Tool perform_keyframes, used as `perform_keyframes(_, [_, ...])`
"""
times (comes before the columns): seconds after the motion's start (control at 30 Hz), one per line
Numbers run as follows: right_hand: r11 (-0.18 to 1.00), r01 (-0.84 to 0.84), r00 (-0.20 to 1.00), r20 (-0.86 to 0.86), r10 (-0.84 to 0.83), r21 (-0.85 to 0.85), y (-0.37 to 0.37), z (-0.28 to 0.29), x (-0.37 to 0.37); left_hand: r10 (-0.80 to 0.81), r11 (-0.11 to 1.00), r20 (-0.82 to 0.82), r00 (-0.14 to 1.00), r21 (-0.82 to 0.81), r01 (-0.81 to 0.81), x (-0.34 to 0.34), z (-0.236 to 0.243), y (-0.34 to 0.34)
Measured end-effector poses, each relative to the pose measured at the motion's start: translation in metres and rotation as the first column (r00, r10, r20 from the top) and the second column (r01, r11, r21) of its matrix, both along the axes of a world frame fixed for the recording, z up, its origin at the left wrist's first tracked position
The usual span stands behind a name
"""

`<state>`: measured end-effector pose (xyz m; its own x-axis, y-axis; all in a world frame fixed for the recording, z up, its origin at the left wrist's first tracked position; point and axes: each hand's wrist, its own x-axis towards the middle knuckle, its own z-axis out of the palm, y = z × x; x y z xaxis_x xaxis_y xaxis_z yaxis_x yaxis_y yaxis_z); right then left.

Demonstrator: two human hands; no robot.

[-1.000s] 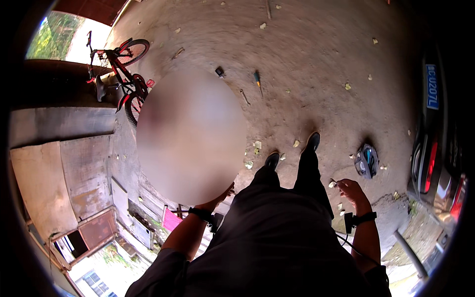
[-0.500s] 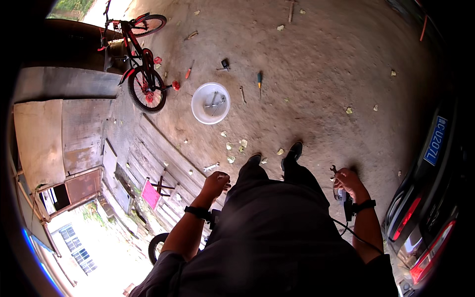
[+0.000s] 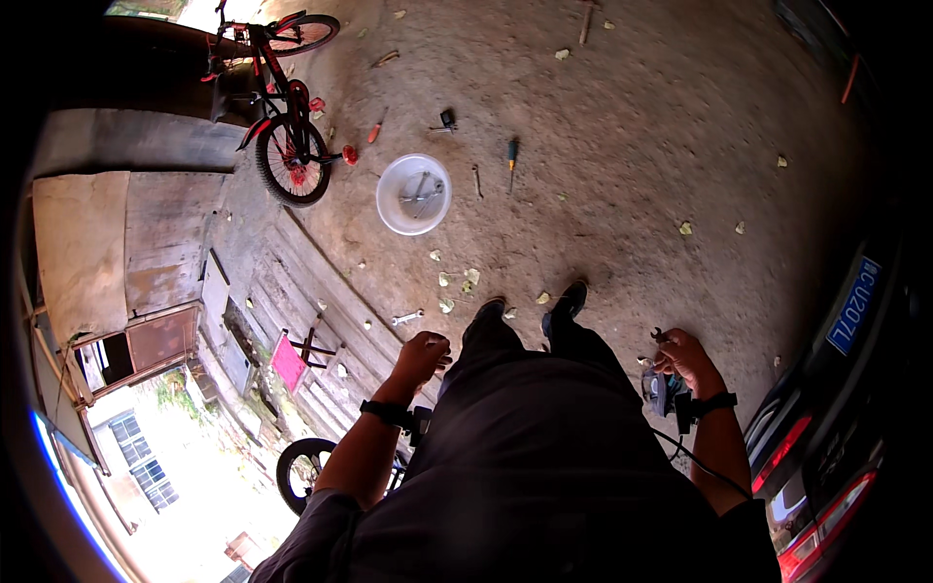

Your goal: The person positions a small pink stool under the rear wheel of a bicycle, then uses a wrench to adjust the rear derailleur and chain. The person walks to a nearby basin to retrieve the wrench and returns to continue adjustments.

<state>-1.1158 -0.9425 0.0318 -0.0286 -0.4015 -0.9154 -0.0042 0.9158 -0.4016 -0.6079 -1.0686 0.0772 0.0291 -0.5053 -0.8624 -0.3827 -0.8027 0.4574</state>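
Note:
My right hand [image 3: 686, 358] is closed around a wrench, whose open jaw [image 3: 660, 335] sticks out past the fingers. It hangs at my right side above the ground. My left hand [image 3: 422, 358] hangs at my left side with its fingers curled in, and nothing shows in it. Beyond that hand a silver wrench [image 3: 408, 318] lies on the ground. Further ahead stands a white plastic tub [image 3: 414, 222] with several metal tools in it. Around the tub lie a screwdriver [image 3: 512, 160], a small wrench [image 3: 477, 182] and an orange-handled tool [image 3: 376, 132].
A black and red bicycle [image 3: 292, 136] stands ahead on the left. Planks [image 3: 321, 291] and a pink folding stool [image 3: 289, 362] are at the left. A parked dark car [image 3: 836, 408] is close on the right. Another wheel [image 3: 303, 471] shows behind my left arm.
The view has shifted a little, so the tub and bicycle sit slightly higher in it and the car slightly lower. Both hands keep nearly the same pose, and the right still holds the wrench.

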Motion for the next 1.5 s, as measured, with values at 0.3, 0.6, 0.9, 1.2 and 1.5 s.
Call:
perform_keyframes(0.3, [0.989,0.149,0.989,0.000,-0.149,-0.003,0.000,-0.010,-0.002,-0.012,1.000,0.019,1.000,-0.003,0.012,0.002,-0.006,-0.001])
perform_keyframes(0.6, [0.982,0.187,0.982,0.025,-0.188,0.009,-0.012,-0.002,0.002,-0.008,1.000,0.033,0.999,0.014,0.008,0.003,-0.006,-0.002])
perform_keyframes(0.9, [0.994,0.100,0.995,0.005,-0.100,-0.033,-0.010,-0.008,0.003,0.008,1.000,0.018,1.000,0.000,-0.008,0.003,-0.007,-0.002])
perform_keyframes(1.2, [0.996,0.079,0.997,-0.019,-0.079,-0.031,-0.019,0.002,0.009,0.008,1.000,0.020,1.000,-0.002,-0.008,0.002,-0.004,-0.004])
perform_keyframes(1.5, [0.997,0.077,0.997,-0.024,-0.077,0.017,-0.025,0.009,0.010,0.016,1.000,0.020,1.000,0.002,-0.016,0.002,-0.008,0.000])
